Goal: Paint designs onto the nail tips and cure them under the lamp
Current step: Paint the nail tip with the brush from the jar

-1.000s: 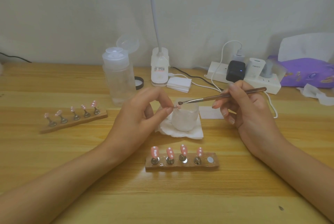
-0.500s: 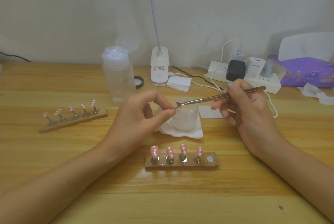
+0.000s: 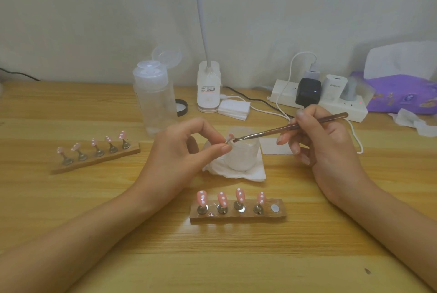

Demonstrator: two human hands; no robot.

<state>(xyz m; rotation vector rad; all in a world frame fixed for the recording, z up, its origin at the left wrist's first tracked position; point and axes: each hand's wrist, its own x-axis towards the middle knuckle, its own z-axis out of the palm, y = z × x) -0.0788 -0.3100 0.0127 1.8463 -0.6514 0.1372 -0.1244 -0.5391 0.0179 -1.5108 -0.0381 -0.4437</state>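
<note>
My left hand pinches a small pink nail tip on its stand between thumb and forefinger, above a white cup. My right hand grips a thin metal-handled brush, and its tip touches the held nail tip. In front of me lies a wooden holder with several pink nail tips dotted white and one bare magnet at its right end. A second wooden holder with several pink tips lies to the left. The white gooseneck lamp stands at the back.
A clear pump bottle stands behind my left hand, a black-rimmed lid beside it. The cup sits on a white tissue. A power strip with chargers and cables lies back right, next to a purple tissue pack.
The brush tip has drawn slightly back and forth at the pinched nail tip. Both hands have stayed in nearly the same place.
</note>
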